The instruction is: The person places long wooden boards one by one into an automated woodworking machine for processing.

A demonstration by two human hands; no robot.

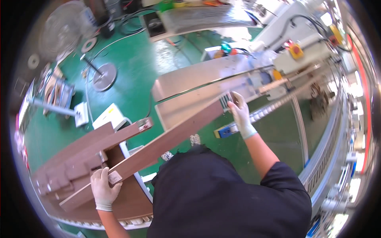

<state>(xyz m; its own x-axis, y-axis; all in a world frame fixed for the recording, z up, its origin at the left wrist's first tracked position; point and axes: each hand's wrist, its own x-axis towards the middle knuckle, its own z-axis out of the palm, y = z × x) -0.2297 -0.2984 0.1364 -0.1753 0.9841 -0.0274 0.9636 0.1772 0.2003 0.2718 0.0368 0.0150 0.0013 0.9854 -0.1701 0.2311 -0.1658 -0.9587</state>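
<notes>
A long brown wood-look board (166, 143) slants across in front of my body, from the lower left up to the right. My left hand (104, 189), in a whitish glove, grips its lower part beside a small white label (114, 177). At the upper end, my gloved right hand (240, 113) is closed on the board next to a striped label (226, 102). Beneath the board's left part lie more brown boards and pieces (79, 170), piled on a table at my left. The undersides of my grips are hidden.
A machine with a metal table (190, 85) stands ahead, with a yellow-and-red button box (295, 50) at its right. A roller rail (258, 116) runs beside my right hand. A round-based stand (104, 77) and a white box (109, 116) are on the green floor.
</notes>
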